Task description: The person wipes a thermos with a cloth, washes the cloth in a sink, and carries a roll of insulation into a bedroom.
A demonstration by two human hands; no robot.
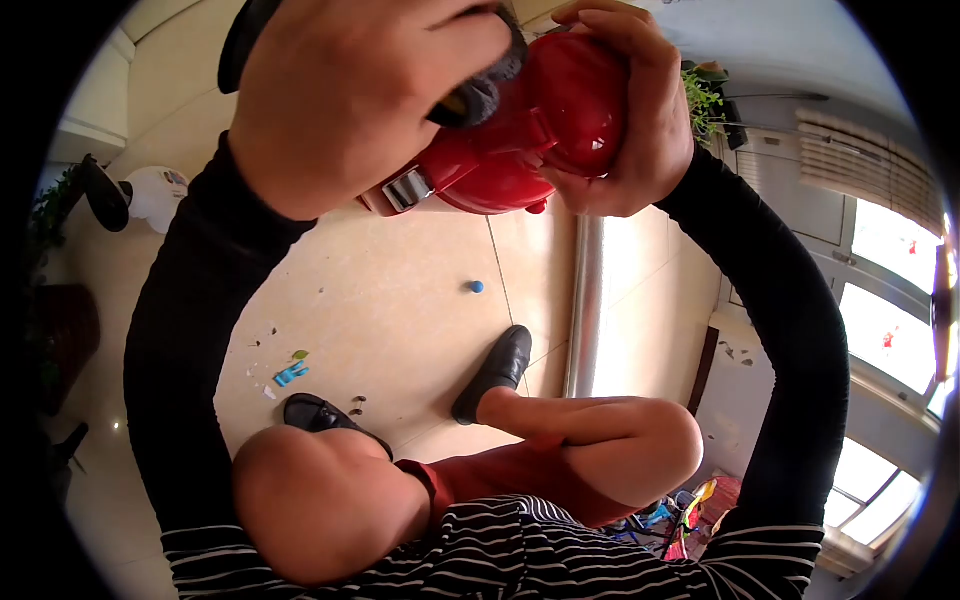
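A glossy red rounded object (575,100), with a ball-shaped end and a small silver part on its side, is held up in front of me. Its exact kind I cannot make out. My right hand (645,115) curls around the rounded end, thumb below and fingers above. My left hand (365,95) is closed around a dark grey cloth (485,85) with a bit of yellow showing. That cloth lies against the red surface, and my left fingers partly hide the object's left side.
Tiled floor (390,270) lies below, with a small blue ball (477,287), a light-blue toy piece (291,374) and scattered bits. A metal strip (585,310) crosses the floor. Green plants (703,105) stand at upper right, a white container (158,198) at left.
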